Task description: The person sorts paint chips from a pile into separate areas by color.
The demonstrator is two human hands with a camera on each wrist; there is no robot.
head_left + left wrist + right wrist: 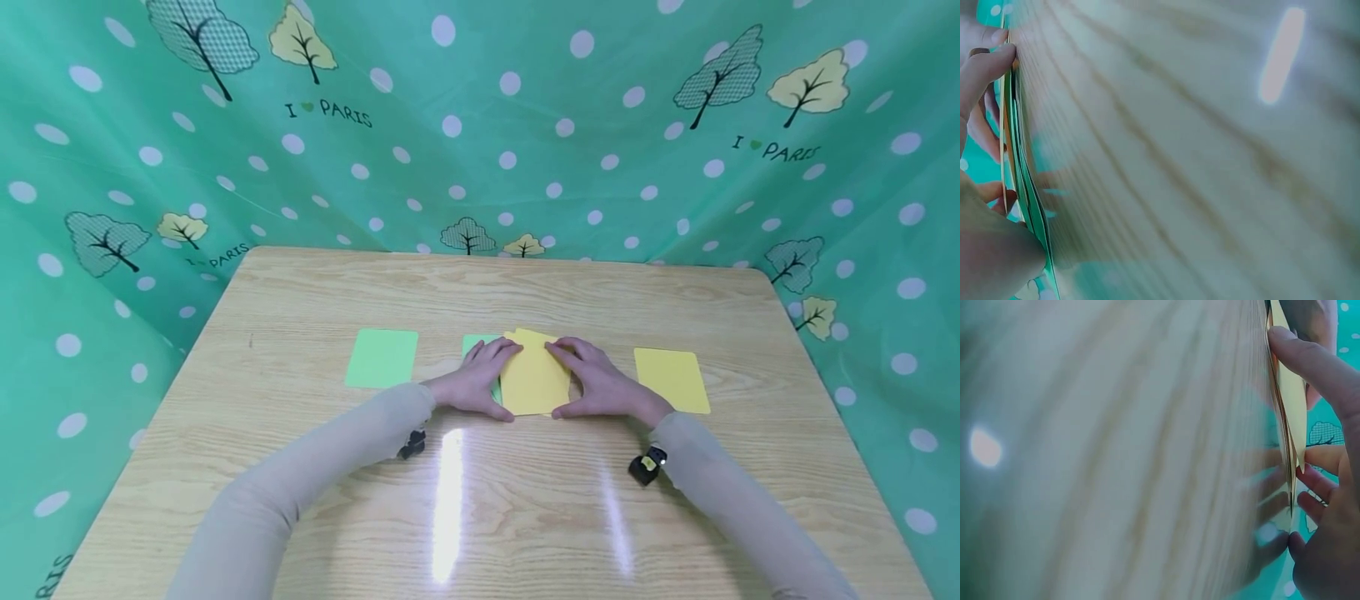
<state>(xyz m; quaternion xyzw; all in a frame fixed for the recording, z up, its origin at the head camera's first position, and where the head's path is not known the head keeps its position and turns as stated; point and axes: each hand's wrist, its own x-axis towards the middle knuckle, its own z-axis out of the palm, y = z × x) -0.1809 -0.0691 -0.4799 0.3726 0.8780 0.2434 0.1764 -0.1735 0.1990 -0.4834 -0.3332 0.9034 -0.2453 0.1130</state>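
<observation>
A yellow square card (536, 379) lies at mid-table on more yellow cards, whose edges peek out behind and below it. My left hand (474, 382) grips its left side, thumb by the near corner and fingers by the far one. On the opposite side my right hand (600, 385) holds it the same way. Green cards (471, 343) show partly from under the left hand; the left wrist view shows several green edges (1034, 209) fanned slightly. In the right wrist view, the top yellow card (1294, 406) stands tilted off the thin stack, between thumb and index finger.
A single green card (382, 358) lies to the left, and one yellow card (671, 380) lies at the right beside the right wrist. Behind the wooden table (360, 283) hangs a green dotted cloth (480, 108). Light glares off the tabletop's near part.
</observation>
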